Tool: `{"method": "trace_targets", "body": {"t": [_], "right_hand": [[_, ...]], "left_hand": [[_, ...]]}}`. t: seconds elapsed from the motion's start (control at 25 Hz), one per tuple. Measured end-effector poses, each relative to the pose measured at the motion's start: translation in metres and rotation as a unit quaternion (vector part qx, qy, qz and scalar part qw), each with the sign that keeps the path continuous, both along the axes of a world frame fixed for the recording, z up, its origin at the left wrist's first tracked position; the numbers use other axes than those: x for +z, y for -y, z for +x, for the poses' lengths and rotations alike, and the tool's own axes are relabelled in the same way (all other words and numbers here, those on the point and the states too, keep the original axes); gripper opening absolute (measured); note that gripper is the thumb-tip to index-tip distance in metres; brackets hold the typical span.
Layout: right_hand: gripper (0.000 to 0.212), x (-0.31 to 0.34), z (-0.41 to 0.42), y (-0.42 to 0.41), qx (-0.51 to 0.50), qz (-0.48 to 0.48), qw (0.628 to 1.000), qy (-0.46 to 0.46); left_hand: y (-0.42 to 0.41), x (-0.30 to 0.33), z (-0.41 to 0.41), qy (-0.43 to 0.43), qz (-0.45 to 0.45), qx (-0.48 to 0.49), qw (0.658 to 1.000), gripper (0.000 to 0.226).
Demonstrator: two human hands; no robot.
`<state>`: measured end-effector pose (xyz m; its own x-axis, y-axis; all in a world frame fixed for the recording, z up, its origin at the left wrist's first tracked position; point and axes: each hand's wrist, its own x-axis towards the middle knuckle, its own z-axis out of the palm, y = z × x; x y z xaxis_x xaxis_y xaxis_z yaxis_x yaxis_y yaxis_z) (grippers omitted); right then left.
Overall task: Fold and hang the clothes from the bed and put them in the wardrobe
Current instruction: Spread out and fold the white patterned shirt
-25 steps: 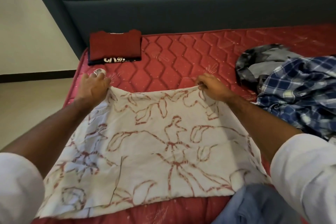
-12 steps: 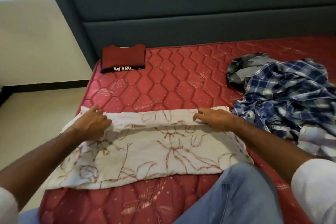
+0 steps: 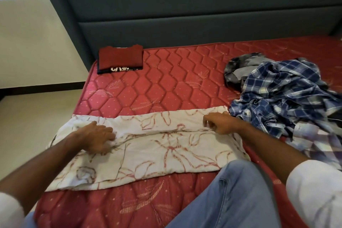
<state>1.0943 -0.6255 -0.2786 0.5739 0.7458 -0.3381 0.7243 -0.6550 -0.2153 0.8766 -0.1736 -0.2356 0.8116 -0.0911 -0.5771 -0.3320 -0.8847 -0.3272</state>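
A white garment with a red floral print (image 3: 166,146) lies flat across the near part of the red quilted mattress (image 3: 175,83), its far part folded over toward me. My left hand (image 3: 98,138) lies flat on the left side of the fold with fingers spread. My right hand (image 3: 217,123) rests on the right end of the fold with fingers bent down onto the cloth. A folded dark red shirt (image 3: 120,59) sits at the far left corner of the mattress. A crumpled blue checked shirt (image 3: 285,94) lies in a heap at the right.
A dark grey patterned garment (image 3: 238,68) lies behind the checked shirt. The padded grey-blue headboard (image 3: 185,15) rises behind the mattress. Pale floor (image 3: 37,113) lies to the left of the bed. My knee in blue jeans (image 3: 231,196) presses on the mattress's near edge.
Both hands carried the garment's far edge toward me and laid it down as a fold. The left hand has since flattened on the cloth. My view pulled back from the bed.
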Motion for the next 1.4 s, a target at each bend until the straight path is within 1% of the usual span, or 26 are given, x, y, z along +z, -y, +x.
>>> {"method": "trace_targets", "body": {"t": [0.04,0.08,0.12,0.2,0.24,0.28,0.32,0.36,0.4,0.44,0.52,0.56,0.64,0.72,0.8,0.84,0.92,1.0,1.04,1.12,1.16,1.24,1.28,1.36,1.4], "right_hand": [[0.036,0.003,0.002,0.0,-0.048,0.034,0.997,-0.051],[0.036,0.005,0.004,-0.001,-0.099,0.082,0.989,-0.068],[0.034,0.006,0.006,-0.002,-0.152,0.137,0.978,-0.049],[0.021,0.001,0.013,-0.002,-0.283,0.21,0.935,0.03],[0.025,-0.004,0.017,-0.001,-0.341,0.216,0.914,0.043],[0.036,-0.009,0.02,0.001,-0.384,0.205,0.9,0.034],[0.046,-0.014,0.022,0.003,-0.406,0.186,0.895,0.015],[0.05,-0.019,0.023,0.005,-0.408,0.167,0.897,0.011],[0.048,-0.022,0.022,0.005,-0.403,0.144,0.903,0.036],[0.044,-0.023,0.019,0.001,-0.393,0.113,0.908,0.088],[0.044,-0.023,0.01,-0.015,-0.332,0.061,0.921,0.195],[0.047,-0.023,0.002,-0.028,-0.276,0.057,0.935,0.215],[0.049,-0.029,-0.016,-0.06,-0.148,0.088,0.964,0.201],[0.054,-0.033,-0.039,-0.098,-0.06,0.127,0.979,0.149],[0.054,-0.038,-0.065,-0.146,0.011,0.173,0.98,0.093],[0.052,-0.039,-0.078,-0.169,0.049,0.188,0.978,0.072],[0.052,-0.039,-0.104,-0.215,0.118,0.209,0.97,0.037],[0.054,-0.035,-0.129,-0.255,0.148,0.229,0.962,0.018],[0.053,-0.032,-0.14,-0.271,0.157,0.246,0.956,0.02],[0.048,-0.025,-0.16,-0.298,0.175,0.276,0.945,0.022],[0.052,-0.022,-0.169,-0.31,0.175,0.274,0.946,0.005],[0.068,-0.02,-0.184,-0.326,0.165,0.236,0.957,-0.016],[0.067,-0.02,-0.191,-0.332,0.162,0.215,0.963,-0.001],[0.047,-0.023,-0.197,-0.342,0.148,0.211,0.965,0.04],[0.039,-0.023,-0.196,-0.344,0.134,0.221,0.965,0.031]], "left_hand": [[0.003,0.001,0.003,0.003,-0.027,0.027,0.999,0.048],[0.004,0.001,0.008,0.026,-0.043,0.039,0.998,0.049],[0.006,0.0,0.014,0.062,-0.049,0.035,0.996,0.052],[0.01,-0.008,0.027,0.151,-0.07,0.012,0.986,0.054],[0.014,-0.017,0.034,0.186,-0.093,0.009,0.978,0.049],[0.022,-0.026,0.043,0.203,-0.121,0.019,0.971,0.045],[0.033,-0.036,0.051,0.199,-0.152,0.047,0.967,0.048],[0.047,-0.045,0.06,0.17,-0.173,0.088,0.966,0.057],[0.059,-0.055,0.065,0.128,-0.178,0.138,0.966,0.067],[0.07,-0.065,0.068,0.095,-0.178,0.188,0.961,0.075],[0.081,-0.082,0.067,0.088,-0.197,0.262,0.94,0.081],[0.083,-0.086,0.063,0.102,-0.205,0.273,0.934,0.081],[0.075,-0.083,0.055,0.148,-0.212,0.25,0.933,0.077],[0.059,-0.066,0.044,0.234,-0.205,0.201,0.929,0.064],[0.023,-0.054,0.022,0.305,-0.167,0.178,0.92,0.053],[0.002,-0.048,0.009,0.32,-0.162,0.187,0.914,0.046],[-0.038,-0.037,-0.02,0.342,-0.183,0.235,0.891,0.032],[-0.068,-0.031,-0.048,0.374,-0.186,0.257,0.872,0.039],[-0.077,-0.03,-0.059,0.393,-0.186,0.251,0.865,0.044],[-0.091,-0.029,-0.073,0.405,-0.223,0.232,0.856,0.051],[-0.097,-0.03,-0.077,0.389,-0.25,0.223,0.858,0.052],[-0.107,-0.034,-0.079,0.342,-0.3,0.208,0.866,0.049],[-0.113,-0.037,-0.079,0.318,-0.32,0.208,0.868,0.046],[-0.119,-0.038,-0.076,0.287,-0.347,0.218,0.866,0.035],[-0.12,-0.037,-0.075,0.28,-0.352,0.221,0.865,0.034]]}}
